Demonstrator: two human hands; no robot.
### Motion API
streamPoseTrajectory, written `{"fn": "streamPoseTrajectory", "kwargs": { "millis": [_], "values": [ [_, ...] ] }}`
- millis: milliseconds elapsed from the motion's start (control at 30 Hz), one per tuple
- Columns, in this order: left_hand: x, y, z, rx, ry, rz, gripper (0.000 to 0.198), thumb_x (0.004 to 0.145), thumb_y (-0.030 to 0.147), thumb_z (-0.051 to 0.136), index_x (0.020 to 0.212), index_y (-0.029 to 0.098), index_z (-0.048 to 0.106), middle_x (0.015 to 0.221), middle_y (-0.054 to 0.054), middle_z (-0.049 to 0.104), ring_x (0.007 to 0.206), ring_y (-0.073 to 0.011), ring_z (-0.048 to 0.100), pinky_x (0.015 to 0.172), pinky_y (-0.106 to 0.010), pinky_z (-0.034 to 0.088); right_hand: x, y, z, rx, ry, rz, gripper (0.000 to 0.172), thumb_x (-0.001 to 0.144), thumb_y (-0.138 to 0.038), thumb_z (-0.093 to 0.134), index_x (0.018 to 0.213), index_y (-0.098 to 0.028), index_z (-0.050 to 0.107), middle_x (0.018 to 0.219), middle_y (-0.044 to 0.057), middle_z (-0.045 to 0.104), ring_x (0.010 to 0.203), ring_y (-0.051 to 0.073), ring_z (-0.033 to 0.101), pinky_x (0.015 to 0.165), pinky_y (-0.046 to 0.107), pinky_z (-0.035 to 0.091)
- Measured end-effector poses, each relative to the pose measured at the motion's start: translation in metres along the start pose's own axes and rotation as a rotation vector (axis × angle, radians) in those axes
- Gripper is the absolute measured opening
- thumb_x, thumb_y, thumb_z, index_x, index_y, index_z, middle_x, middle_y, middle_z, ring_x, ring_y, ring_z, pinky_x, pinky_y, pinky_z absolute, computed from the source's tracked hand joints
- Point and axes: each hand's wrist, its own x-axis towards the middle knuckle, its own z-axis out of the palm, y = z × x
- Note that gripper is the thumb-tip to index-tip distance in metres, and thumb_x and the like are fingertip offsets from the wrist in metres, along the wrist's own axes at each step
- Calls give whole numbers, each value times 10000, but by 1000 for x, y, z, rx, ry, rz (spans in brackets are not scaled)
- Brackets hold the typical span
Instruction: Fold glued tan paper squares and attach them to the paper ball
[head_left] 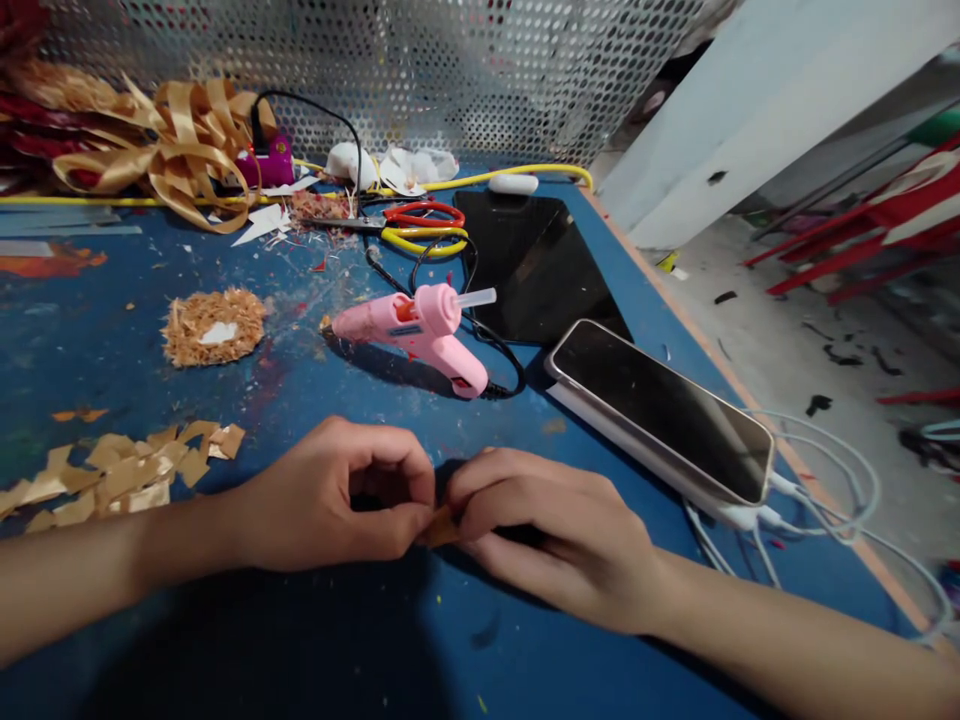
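Between the fingertips of both hands is a small piece of gold ribbon [441, 527], mostly covered by the fingers. My left hand [352, 490] pinches its left side, thumb against forefinger. My right hand [544, 525] grips its right side with the fingers curled. Just beyond the hands a pink hot glue gun [427, 335] lies on its side, a clear glue stick poking out of its back. Left of my left hand lies a pile of cut gold ribbon pieces [127, 470]. Farther up sits a shaggy tan oval ring with a white centre [214, 328].
A phone [664, 405] rests on a white block with white cables at the right. Behind it are a black tablet [536, 265] and scissors [424, 222] with red and yellow handles. Gold ribbon loops [187, 140] lie at the back left, before a perforated metal panel [450, 70].
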Motion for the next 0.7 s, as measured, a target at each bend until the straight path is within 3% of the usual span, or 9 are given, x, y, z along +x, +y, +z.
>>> {"fn": "streamPoseTrajectory", "kwargs": {
  "millis": [500,700],
  "values": [
    [1,-3,1,39,-10,-23,121,833,269,576,764,171,591,667,23,600,588,-95,536,529,-182,418,3,-3,4,-26,100,84,140,822,-61,562,835,-197,594,762,21,681,694,95,651,645,192,550],
    [-2,-1,2,-68,76,58,144,876,321,539,874,186,586,756,16,631,666,-92,568,584,-166,455,3,-5,7,18,223,91,124,796,-57,595,800,-180,612,739,36,698,682,111,677,619,209,562]
  ]
}}
